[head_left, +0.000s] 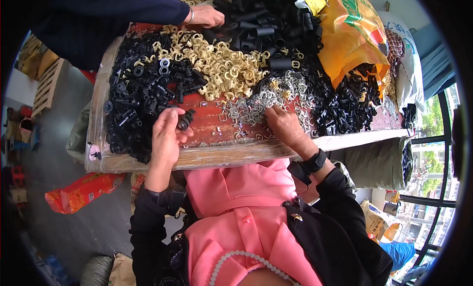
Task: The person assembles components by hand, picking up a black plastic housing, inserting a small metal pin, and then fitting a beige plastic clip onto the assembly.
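My left hand (167, 133) holds a small black plastic fitting (185, 119) between thumb and fingers, above the red tabletop (202, 131). To the right, my right hand (287, 129) has its fingertips pressed together at the near edge of a heap of bent silver metal clips (251, 108); what they pinch, if anything, is hidden. Left of my left hand lies a pile of black plastic fittings (130, 111). Beyond both hands is a heap of cream-coloured plastic clips (221, 69).
A wooden rim (226, 158) edges the table. Black tubes (261, 32) fill the far side, where a co-worker's hand (207, 16) reaches in. An orange sack (352, 34) stands at right beside more small black parts (345, 106). A red bag (81, 192) lies on the floor.
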Demonstrator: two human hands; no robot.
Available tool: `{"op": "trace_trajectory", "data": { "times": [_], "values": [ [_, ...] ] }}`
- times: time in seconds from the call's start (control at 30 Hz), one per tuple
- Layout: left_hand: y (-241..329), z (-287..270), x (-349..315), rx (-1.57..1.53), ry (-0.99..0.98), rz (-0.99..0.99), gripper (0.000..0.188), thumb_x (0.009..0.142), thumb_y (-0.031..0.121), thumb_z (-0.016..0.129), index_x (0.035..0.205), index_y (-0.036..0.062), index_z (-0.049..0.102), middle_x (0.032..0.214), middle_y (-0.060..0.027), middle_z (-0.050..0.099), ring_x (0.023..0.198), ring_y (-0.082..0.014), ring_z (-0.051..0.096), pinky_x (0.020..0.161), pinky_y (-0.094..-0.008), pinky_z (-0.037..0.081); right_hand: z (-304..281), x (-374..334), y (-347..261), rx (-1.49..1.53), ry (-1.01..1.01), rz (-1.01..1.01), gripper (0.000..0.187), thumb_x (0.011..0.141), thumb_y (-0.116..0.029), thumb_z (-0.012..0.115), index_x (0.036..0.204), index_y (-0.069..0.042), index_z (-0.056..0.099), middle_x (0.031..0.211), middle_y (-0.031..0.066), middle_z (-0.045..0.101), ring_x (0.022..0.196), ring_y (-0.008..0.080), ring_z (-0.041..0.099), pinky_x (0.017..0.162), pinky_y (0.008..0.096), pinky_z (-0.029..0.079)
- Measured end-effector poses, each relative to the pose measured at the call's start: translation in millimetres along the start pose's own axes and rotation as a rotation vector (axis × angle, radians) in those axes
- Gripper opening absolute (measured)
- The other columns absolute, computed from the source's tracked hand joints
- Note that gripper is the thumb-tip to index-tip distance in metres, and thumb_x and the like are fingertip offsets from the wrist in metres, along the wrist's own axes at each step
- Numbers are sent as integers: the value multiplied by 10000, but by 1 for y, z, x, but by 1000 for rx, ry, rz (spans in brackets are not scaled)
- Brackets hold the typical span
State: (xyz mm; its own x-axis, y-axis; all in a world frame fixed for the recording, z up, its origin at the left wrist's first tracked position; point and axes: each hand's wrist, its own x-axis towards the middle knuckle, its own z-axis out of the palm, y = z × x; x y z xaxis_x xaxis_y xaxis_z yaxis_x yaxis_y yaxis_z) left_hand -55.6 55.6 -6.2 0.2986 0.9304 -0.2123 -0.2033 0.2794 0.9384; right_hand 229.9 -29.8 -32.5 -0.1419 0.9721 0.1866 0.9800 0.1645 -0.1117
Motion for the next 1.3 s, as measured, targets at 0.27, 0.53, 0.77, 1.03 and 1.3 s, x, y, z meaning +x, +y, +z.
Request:
{"op": "trace_trajectory", "data": {
  "times": [0.27,0.53,0.77,1.03,1.3],
  "values": [
    [-4,28,-24,-387,-220,-176,211,833,128,477,1025,40,482,820,-72,549,648,-173,565,482,-177,422,2,-3,1,-18,-41,14,45,751,-105,458,779,-73,445,726,91,528,582,253,568,472,354,455],
    [-18,43,-37,-404,-320,-404,240,792,49,515,1026,36,464,915,-117,557,792,-225,588,627,-242,514,4,-9,6,118,-8,100,80,742,-113,460,787,-47,447,740,122,538,603,300,559,512,389,453],
    [-31,46,-35,-277,-247,-367,176,761,72,581,912,43,498,768,-40,539,619,-126,558,489,-189,446,-5,-7,5,512,13,164,93,738,-104,486,794,-30,471,687,121,527,569,274,545,512,353,433],
    [-23,80,-36,1,-310,-129,152,749,46,592,887,42,528,680,13,500,548,-56,481,454,-169,371,-21,-8,-22,1533,-307,404,70,793,-96,511,799,-26,507,614,2,483,478,83,439,432,202,347],
    [-45,90,-30,398,-327,357,61,747,38,594,797,46,561,706,12,512,567,-40,461,514,-184,380,-30,-15,-42,2031,-511,505,73,815,-102,513,828,-31,500,686,17,495,469,59,373,443,168,314]
  ]
}}
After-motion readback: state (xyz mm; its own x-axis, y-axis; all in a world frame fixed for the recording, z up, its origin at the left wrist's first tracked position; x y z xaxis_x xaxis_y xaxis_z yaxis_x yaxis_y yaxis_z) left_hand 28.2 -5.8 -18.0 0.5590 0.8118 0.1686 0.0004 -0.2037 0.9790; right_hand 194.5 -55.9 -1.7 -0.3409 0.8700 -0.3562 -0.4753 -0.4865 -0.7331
